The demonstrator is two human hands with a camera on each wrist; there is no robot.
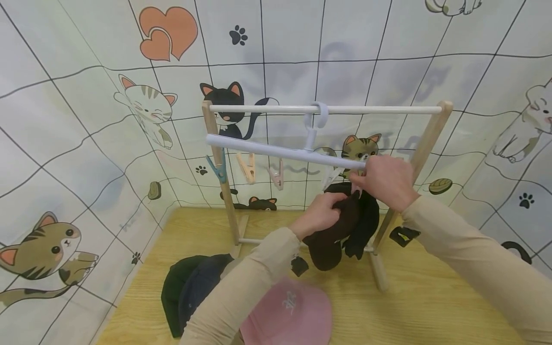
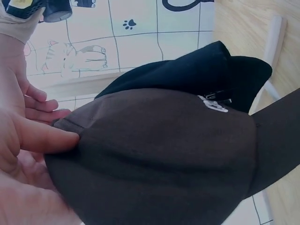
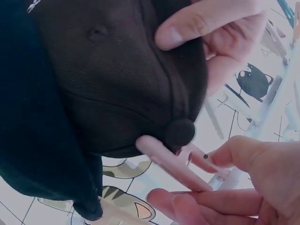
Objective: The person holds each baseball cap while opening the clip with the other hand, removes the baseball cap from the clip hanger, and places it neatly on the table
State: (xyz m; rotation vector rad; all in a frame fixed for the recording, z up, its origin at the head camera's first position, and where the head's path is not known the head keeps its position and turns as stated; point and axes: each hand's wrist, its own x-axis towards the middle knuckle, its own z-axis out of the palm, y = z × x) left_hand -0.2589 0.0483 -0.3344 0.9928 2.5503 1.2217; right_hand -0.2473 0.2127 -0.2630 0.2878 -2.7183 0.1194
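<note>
My left hand (image 1: 321,213) pinches the edge of a dark brown cap (image 1: 325,249), thumb on top in the left wrist view. The cap hangs crown-up below the right end of a pale hanger (image 1: 267,148). With thumb and fingers, my right hand (image 1: 388,179) grips a pink clothespin (image 3: 173,161). That clothespin's tip touches the brown cap near its top button (image 3: 180,132); whether it bites the fabric I cannot tell. Right behind hangs a black cap (image 1: 367,220), its top hidden by the brown cap and my hand. A white clothespin (image 1: 330,177) sits just left of the pink one.
The hanger hooks over a white rail (image 1: 388,109) on a wooden rack and tilts down to the right. Blue (image 1: 219,167), peach (image 1: 247,167) and pale pink (image 1: 277,175) clothespins hang from it. Green (image 1: 174,287), navy (image 1: 200,282) and pink (image 1: 297,311) caps lie on the table.
</note>
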